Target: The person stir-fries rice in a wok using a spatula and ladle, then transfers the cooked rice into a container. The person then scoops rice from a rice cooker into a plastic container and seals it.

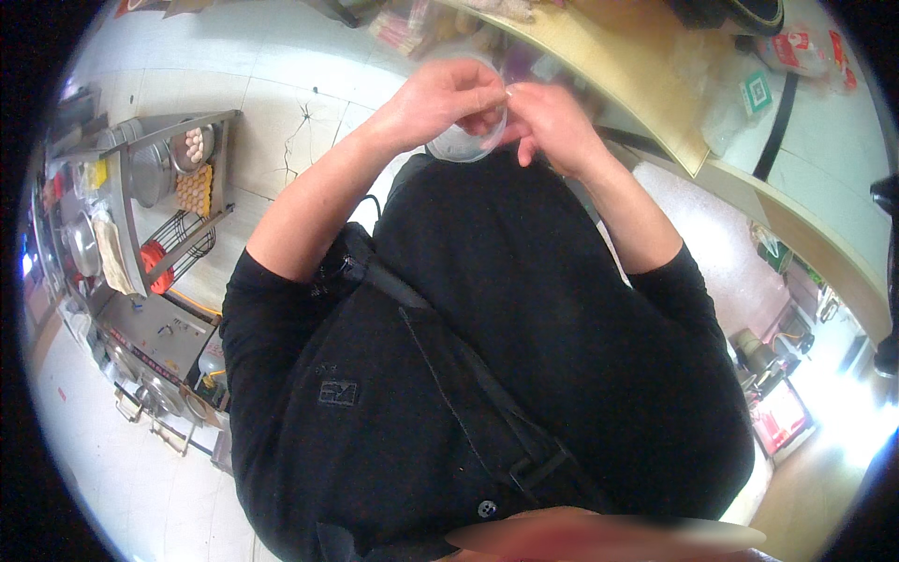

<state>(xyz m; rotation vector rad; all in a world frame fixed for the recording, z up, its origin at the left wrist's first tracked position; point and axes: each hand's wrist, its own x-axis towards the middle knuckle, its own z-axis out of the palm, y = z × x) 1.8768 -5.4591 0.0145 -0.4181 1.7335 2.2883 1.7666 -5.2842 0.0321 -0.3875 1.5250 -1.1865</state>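
Above my black-clad chest, both hands meet at a clear round plastic container, tilted so that its curved rim shows. My left hand reaches over it from the left, fingers closed and bent at the rim. My right hand comes from the right. Its thumb and forefinger close together on the rim beside the left fingertips, while its other fingers hang loosely curled. Whether a second thin plastic piece lies between the fingertips is too small to tell. The hands cover part of the container.
A tabletop with a yellow board runs along the upper right, with plastic bags beyond it. On the left stands a metal rack with pots, an egg tray and eggs. The tiled floor is cracked.
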